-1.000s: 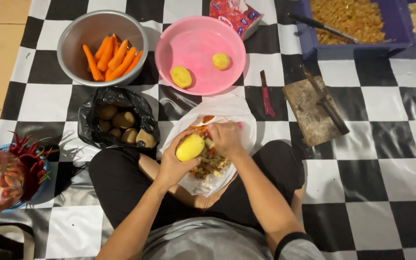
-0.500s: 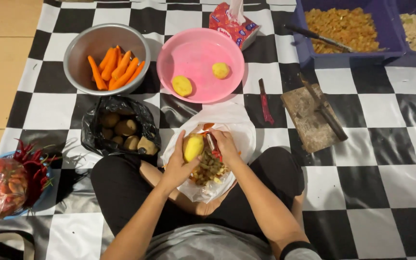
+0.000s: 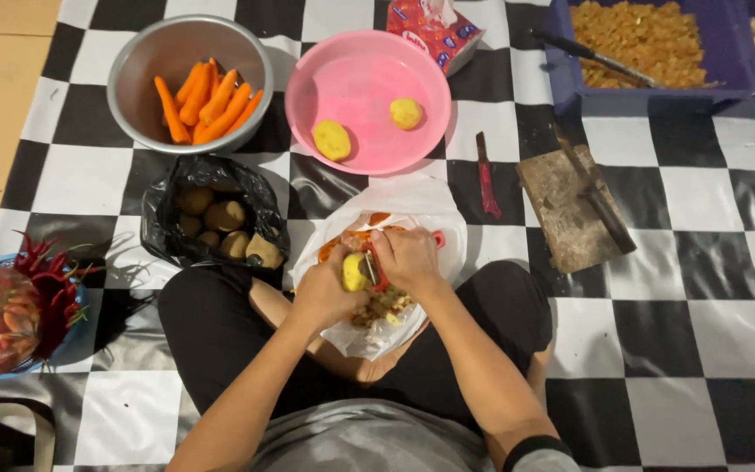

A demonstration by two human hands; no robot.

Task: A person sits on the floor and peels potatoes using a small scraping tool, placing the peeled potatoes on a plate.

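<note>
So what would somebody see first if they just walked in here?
Probably the hands in the middle: the left hand holds a yellow potato while the right hand works a red peeler on it, over a white bag of peels. Next, the bright orange carrots in the metal bowl at top left, and the pink bowl beside it with two peeled potatoes.
</note>
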